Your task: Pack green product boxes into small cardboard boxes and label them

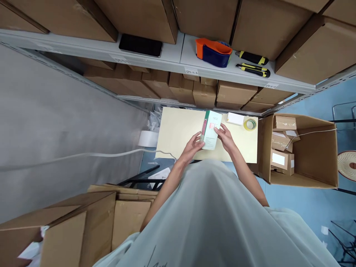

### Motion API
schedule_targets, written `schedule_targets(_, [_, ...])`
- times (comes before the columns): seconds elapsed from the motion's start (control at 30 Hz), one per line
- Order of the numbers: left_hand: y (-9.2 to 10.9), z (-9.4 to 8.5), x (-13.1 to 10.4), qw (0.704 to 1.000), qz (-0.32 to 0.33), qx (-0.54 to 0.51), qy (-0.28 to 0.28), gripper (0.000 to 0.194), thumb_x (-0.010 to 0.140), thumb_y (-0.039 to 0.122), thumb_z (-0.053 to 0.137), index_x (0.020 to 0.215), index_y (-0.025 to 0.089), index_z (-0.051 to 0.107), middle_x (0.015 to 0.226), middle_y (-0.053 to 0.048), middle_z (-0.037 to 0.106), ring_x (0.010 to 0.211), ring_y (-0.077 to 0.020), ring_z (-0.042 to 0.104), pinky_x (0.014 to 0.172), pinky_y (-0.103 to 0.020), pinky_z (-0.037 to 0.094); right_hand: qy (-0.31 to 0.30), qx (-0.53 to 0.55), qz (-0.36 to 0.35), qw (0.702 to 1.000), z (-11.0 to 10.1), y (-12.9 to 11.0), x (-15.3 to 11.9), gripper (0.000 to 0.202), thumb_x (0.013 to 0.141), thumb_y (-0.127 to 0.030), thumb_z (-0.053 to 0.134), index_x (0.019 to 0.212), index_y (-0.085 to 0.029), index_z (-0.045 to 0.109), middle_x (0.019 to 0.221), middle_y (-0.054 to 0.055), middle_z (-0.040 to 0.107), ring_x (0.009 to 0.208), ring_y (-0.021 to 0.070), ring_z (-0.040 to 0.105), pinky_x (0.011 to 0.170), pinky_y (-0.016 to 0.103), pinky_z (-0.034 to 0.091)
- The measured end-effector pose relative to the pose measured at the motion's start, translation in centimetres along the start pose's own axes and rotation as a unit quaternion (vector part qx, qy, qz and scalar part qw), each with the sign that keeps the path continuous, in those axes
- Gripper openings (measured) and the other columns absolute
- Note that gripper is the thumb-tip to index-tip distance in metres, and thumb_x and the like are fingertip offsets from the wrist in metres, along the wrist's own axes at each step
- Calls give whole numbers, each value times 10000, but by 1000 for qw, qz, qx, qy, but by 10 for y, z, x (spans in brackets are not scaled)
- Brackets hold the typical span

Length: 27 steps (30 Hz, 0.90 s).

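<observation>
A pale green product box with pink print and a darker green side is held tilted above the cream tabletop. My left hand grips its lower left edge, thumb on the front face. On the right edge, my right hand holds it with the thumb pressed on the front. Parts of my fingers behind the box are hidden. Just right of the box, a small white box or label stack lies near the back of the table, beside a roll of yellow-green tape.
An open carton with several small brown boxes stands right of the table. Above the table, a shelf carries a phone, an orange-and-blue tape dispenser, two utility knives and cartons. A white cable crosses at left.
</observation>
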<state>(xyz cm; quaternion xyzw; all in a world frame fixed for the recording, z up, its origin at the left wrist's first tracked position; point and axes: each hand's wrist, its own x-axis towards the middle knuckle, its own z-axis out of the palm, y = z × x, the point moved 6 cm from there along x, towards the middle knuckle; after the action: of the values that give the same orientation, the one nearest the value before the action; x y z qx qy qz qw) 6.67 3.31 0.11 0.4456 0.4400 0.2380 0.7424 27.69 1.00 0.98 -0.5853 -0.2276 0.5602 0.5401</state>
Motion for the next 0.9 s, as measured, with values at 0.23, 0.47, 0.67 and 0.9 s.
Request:
schedule_targets(0.23, [12,2,6,998,23,58,1,854,809,572,955,1540,231,677,1425,-160,769,1266,-314,779,1097,-471,658,46,-13,-20,999,-2,-7,-13,874,820,-727,917,1500,-262,626,1296,98,849,1253,314,798,1160,502,623])
schedule_targets(0.47, [12,-1,-6,999,-22,-27,-19,961,774,638,979,1571,221,639,1455,-177,769,1223,-334,801,1000,-459,696,29,-8,-26,999,-3,-16,-19,816,826,-755,903,1448,-269,691,1282,81,839,1220,278,783,1119,442,618])
schedule_targets(0.67, [14,2,-24,980,-70,-161,-90,839,802,535,1006,1508,207,694,1442,-176,790,1312,-391,778,1122,-520,657,-12,61,-19,998,7,-29,-24,779,845,-786,872,1453,-328,704,1342,30,820,1233,250,760,1067,384,627])
schedule_targets(0.9, [1,11,-37,955,-116,-226,-154,712,873,525,946,1466,197,727,1417,-178,802,1257,-382,801,1050,-509,682,-60,49,-48,996,23,-41,-33,935,849,-791,862,1645,-396,569,1445,27,773,1320,300,731,1094,439,638])
